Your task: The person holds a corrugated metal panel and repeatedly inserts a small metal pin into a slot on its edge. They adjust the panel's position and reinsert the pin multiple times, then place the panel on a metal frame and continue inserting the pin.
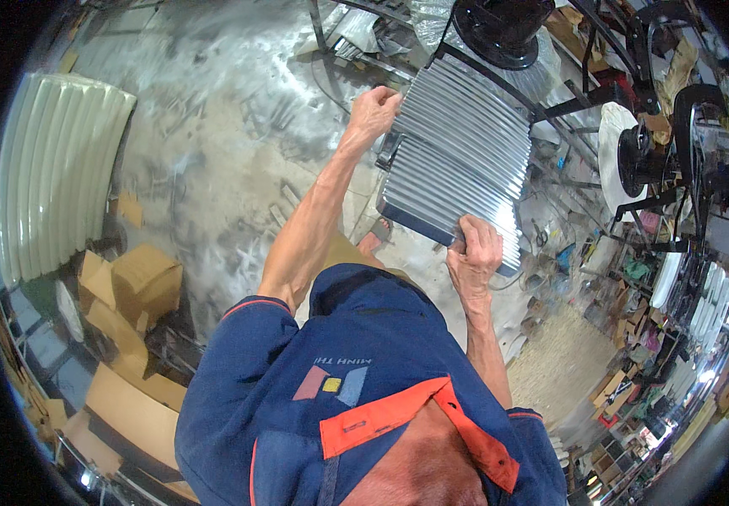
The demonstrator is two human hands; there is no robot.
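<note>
- A person in a blue shirt with an orange collar holds a stack of corrugated metal sheets (457,160) out in front, above the concrete floor (212,152)
- The left hand (373,110) has its grip closed on the far left corner of the stack, fingers curled over the edge, arm stretched out long
- The right hand (476,251) has its grip wrapped tight on the near edge of the stack, close to its right corner, knuckles up
- The stack is tilted, its ribs running roughly from the near edge to the far edge, shiny silver with a darker underside showing along the near edge
- Just beyond the far edge of the stack sits a black round machine part (503,29) on a dark metal frame
- To the right of the stack stands a white disc (613,148) mounted on a black stand
- Well to the left of the stack lies a pale ribbed curved panel (56,169), and below that some brown cardboard boxes (132,282) on the floor
- Far right of the stack, cluttered shelves hold a row of white plates (706,304)
</note>
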